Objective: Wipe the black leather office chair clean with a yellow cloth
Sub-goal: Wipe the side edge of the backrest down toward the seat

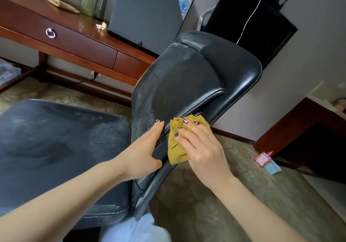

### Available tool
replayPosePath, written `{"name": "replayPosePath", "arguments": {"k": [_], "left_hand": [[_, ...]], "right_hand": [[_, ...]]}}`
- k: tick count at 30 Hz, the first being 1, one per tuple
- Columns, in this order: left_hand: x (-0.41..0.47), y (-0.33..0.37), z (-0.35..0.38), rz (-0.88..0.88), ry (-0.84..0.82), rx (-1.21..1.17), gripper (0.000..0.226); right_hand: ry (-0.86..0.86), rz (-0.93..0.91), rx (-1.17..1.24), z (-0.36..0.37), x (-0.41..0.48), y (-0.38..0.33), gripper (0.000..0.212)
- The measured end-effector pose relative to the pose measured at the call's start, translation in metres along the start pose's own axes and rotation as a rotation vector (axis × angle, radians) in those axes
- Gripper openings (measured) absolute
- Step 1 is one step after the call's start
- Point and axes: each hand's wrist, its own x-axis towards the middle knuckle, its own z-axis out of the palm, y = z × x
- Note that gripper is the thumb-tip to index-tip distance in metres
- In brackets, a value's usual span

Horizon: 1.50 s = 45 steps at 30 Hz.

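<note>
The black leather office chair (179, 84) fills the middle of the view, its dusty backrest rising to the upper right and its seat (56, 144) at the lower left. My left hand (145, 151) lies flat with straight fingers on the lower edge of the backrest, thumb underneath. My right hand (202, 146) presses the yellow cloth (176, 148) against the backrest's side edge, fingers spread over the bunched cloth. Grey dust streaks show on the backrest and seat.
A dark wooden desk (61, 33) with drawers stands at the upper left, carrying a folded cloth (61, 3), bottles (93, 0) and a grey box (148, 13). A black cabinet (258, 26) stands behind the chair. A pink item (265, 159) lies on the patterned carpet.
</note>
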Motion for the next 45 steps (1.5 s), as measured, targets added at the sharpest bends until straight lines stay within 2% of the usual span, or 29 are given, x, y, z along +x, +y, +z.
{"name": "replayPosePath", "arguments": {"k": [8,13,19,24,27,31,34,37,40,45], "left_hand": [[-0.014,0.003,0.017,0.213,0.120,0.130,0.120],[-0.023,0.013,0.016,0.324,0.235,0.143,0.124],[-0.025,0.027,0.016,0.420,0.282,0.106,0.085],[-0.032,0.038,0.015,0.480,0.325,0.109,0.074],[-0.038,0.049,0.010,0.493,0.315,0.075,0.065],[-0.041,0.058,-0.009,0.476,0.251,-0.058,0.050],[-0.037,0.058,-0.029,0.422,0.261,-0.029,0.037],[-0.032,0.055,-0.052,0.343,0.254,0.042,0.035],[-0.020,0.047,-0.074,0.234,0.258,0.060,0.020],[0.004,0.046,-0.099,0.064,0.322,0.005,0.017]], "right_hand": [[-0.034,-0.161,-0.006,-0.022,0.003,0.006,0.022],[0.019,-0.134,0.070,-0.039,0.015,0.002,0.020],[0.006,-0.188,0.101,-0.057,0.015,-0.012,0.023],[-0.036,-0.073,0.093,-0.069,0.013,-0.003,0.019],[-0.087,-0.068,0.164,-0.072,0.019,0.000,0.021],[-0.161,-0.116,0.211,-0.076,0.043,0.004,0.021],[-0.221,-0.165,0.236,-0.075,0.066,0.013,0.020],[-0.285,-0.154,0.274,-0.069,0.087,0.025,0.020],[-0.358,-0.120,0.307,-0.055,0.102,0.040,0.024],[-0.408,-0.121,0.244,-0.028,0.132,0.063,0.023]]}}
